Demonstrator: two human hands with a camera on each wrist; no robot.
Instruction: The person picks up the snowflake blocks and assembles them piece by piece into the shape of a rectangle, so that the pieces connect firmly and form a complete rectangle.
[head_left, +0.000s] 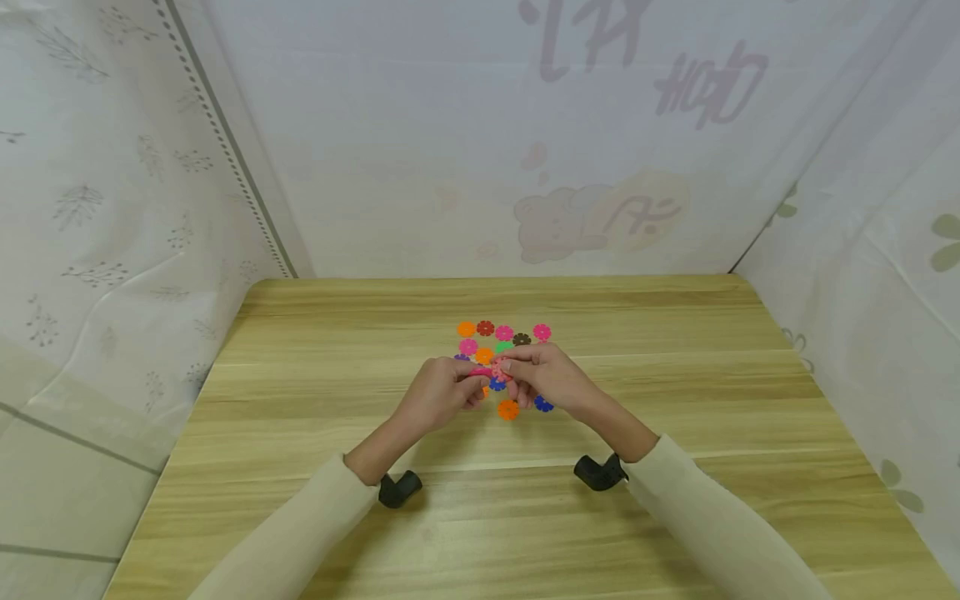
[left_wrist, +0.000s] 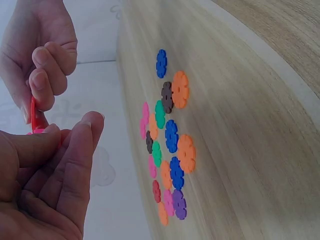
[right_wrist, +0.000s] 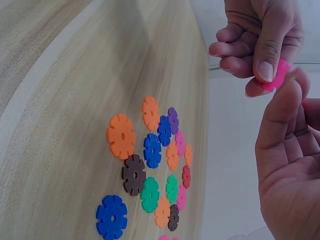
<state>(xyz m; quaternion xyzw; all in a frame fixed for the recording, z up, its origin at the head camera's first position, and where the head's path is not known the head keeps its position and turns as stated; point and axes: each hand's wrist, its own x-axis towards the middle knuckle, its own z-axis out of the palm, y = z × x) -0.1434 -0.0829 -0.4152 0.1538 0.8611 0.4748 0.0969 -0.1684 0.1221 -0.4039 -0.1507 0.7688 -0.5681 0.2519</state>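
Note:
Above the table, my left hand [head_left: 441, 392] pinches a pink notched snowflake disc [right_wrist: 278, 76] between thumb and fingers. My right hand [head_left: 553, 379] meets it from the other side and pinches a second disc, reddish [left_wrist: 33, 114] and seen edge-on in the left wrist view. The two discs touch or nearly touch; fingers hide whether their notches are joined. Flat on the table under the hands lie several loose snowflake discs, among them an orange one [right_wrist: 121, 136], a blue one [right_wrist: 112, 217], a dark brown one [right_wrist: 134, 175] and a green one [right_wrist: 150, 194].
The wooden table [head_left: 337, 333] reaches back to a pale printed curtain [head_left: 412, 167], with more curtain at both sides. Black wrist mounts [head_left: 597, 473] hang under both forearms. Farther discs, such as a pink one [head_left: 542, 332], lie beyond the hands.

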